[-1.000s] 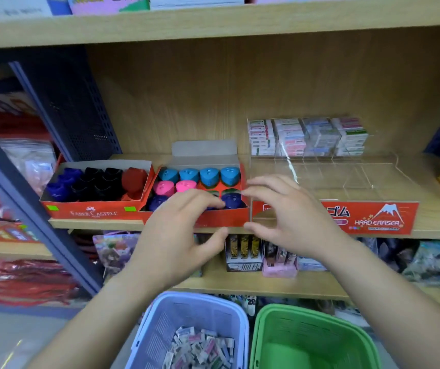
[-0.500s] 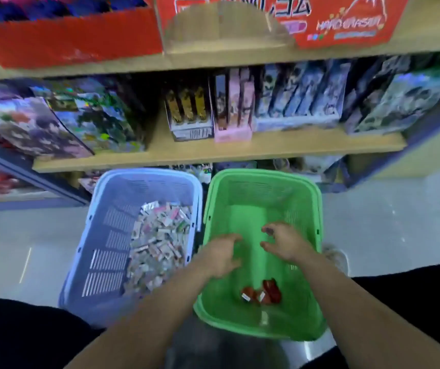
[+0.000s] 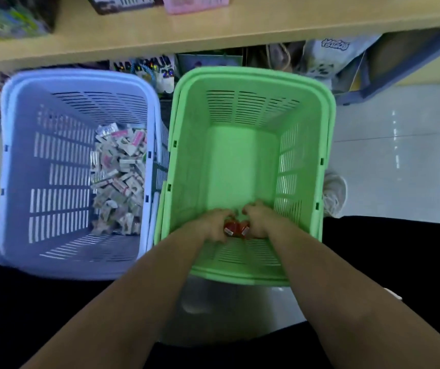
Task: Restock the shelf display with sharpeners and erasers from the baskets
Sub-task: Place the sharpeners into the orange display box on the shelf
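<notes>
Few red sharpeners, slatted green basket

Dim, soft, wide-angle edge distortion

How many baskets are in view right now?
2. The blue basket, left, holds erasers; the green basket, right, holds red sharpeners between the left hand and right hand. None seems hidden.

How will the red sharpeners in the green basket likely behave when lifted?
The red sharpeners look small, each fitting within a curled hand, so they are probably light. They look like moulded plastic, so likely stiff and perhaps a little slippery. Lying loose on the smooth floor of the green basket, between the left hand and right hand, they may slide if nudged.
</notes>
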A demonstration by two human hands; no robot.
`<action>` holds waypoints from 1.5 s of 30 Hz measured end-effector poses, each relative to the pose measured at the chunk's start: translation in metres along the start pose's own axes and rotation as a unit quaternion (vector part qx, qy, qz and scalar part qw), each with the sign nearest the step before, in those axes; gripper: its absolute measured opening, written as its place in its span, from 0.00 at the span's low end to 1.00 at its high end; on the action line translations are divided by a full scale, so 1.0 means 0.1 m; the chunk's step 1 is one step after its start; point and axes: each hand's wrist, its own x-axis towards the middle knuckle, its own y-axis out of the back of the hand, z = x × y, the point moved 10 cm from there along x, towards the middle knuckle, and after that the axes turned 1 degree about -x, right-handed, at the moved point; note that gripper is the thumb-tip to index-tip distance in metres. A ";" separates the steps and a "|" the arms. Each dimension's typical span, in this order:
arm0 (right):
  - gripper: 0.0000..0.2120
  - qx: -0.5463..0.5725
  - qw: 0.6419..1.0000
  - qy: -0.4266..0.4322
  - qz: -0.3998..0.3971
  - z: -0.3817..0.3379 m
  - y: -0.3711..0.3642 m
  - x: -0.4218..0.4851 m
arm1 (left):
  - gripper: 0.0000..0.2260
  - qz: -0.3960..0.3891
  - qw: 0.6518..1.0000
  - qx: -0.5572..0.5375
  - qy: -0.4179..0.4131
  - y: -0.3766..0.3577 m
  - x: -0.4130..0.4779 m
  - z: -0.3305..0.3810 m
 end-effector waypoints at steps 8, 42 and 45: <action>0.22 0.061 0.998 0.015 0.000 -0.03 -0.10 0.11 | 0.22 -0.017 1.000 -0.013 0.008 -0.05 0.09 -0.06; 0.29 0.399 0.764 0.348 0.370 -1.80 2.53 -3.01 | 0.20 0.378 0.738 -0.498 -0.252 2.35 -3.37 0.51; 0.29 0.374 0.781 0.358 0.349 -2.04 2.59 -3.12 | 0.15 0.414 0.718 -0.500 -0.254 2.47 -3.67 0.34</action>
